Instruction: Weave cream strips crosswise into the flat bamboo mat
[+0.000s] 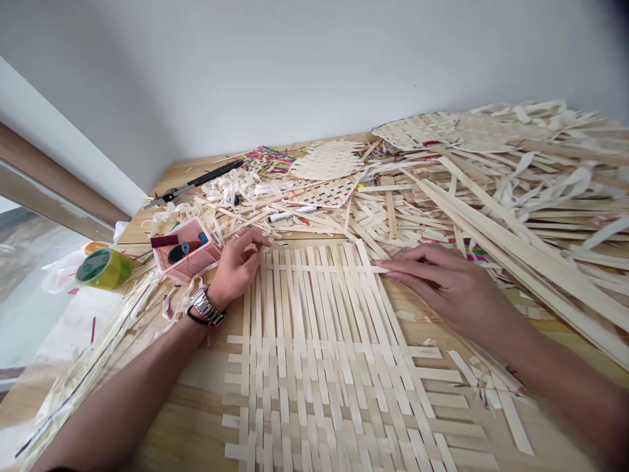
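A half-woven mat of pale flat wooden or bamboo strips [324, 367] lies on the table in front of me, tightly woven near me, with loose lengthwise strips at its far part. One crosswise strip [339, 269] runs through these loose strips near their far ends. My right hand [449, 282] pinches the right end of that strip between thumb and fingers. At the mat's far left corner, my left hand [240, 265] is closed with curled fingers, beside the strip's left end. Whether it grips that end is hidden.
Left of the mat stands a pink basket [209, 254] with thread spools, beside a yellow-green tape roll [105, 269]. Behind lie a white marker [287, 214], a black-handled tool [211, 174] and a round woven piece [327, 160]. Long loose strips [521, 229] heap at right.
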`<state>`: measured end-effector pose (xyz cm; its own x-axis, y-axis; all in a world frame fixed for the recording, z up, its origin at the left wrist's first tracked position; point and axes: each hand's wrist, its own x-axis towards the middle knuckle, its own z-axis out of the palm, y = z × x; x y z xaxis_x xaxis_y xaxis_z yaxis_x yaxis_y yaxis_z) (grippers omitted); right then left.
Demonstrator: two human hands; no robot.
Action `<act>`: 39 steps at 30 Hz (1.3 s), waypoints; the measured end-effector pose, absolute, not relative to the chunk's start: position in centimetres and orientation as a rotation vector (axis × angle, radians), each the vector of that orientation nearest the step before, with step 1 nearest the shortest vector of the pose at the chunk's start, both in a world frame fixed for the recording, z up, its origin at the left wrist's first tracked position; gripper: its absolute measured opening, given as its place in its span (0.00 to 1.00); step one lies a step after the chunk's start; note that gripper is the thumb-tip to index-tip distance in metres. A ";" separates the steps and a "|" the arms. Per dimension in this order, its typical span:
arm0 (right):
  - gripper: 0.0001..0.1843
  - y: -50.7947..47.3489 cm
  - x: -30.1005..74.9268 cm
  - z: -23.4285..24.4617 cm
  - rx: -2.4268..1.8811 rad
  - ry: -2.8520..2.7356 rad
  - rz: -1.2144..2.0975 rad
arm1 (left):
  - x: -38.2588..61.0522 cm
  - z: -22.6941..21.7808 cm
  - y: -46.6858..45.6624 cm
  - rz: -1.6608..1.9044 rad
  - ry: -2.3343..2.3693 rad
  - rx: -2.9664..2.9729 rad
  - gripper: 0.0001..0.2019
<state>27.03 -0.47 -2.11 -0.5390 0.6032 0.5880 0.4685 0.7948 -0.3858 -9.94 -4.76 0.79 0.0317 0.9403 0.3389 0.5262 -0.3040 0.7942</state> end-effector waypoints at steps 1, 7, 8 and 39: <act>0.12 -0.5 27.0 -2.1 -0.797 -2.238 0.244 | -10.0 0.8 -4.7 1.194 1.495 1.871 0.08; 0.13 -0.9 26.8 -1.7 -0.883 -2.221 0.318 | -10.2 0.6 -4.5 1.157 1.520 1.902 0.08; 0.13 -1.0 26.8 -1.7 -0.886 -2.214 0.325 | -10.2 0.6 -4.5 1.157 1.520 1.904 0.08; 0.10 -1.2 26.6 -1.7 -0.923 -2.184 0.303 | -9.8 1.2 -4.8 1.256 1.699 1.992 0.11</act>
<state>26.60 -1.21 -1.69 -0.4728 0.6974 0.5385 0.5242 0.7139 -0.4643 -9.82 -4.83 1.24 -0.0437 0.8935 0.4470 0.6895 -0.2968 0.6607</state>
